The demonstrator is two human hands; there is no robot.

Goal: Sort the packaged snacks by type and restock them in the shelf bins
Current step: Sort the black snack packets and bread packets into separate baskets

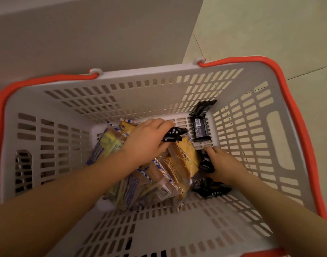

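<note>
Head view: inside the basket point(281, 101), left hand point(146, 143) and right hand point(222, 164) each curl round a black snack pack point(173, 135); lift only black packs, leaving bread packs point(185, 156).

I see a pale grey slotted plastic basket point(71, 101) with orange-red handles point(296, 101). At frame centre, clear bread packets point(185, 156) show yellow-orange with blue-and-white striped edges; glossy black snack wrappers point(200, 129) with white print sit centre-right. Upper right, pale greenish floor tiles point(270, 30).
</note>
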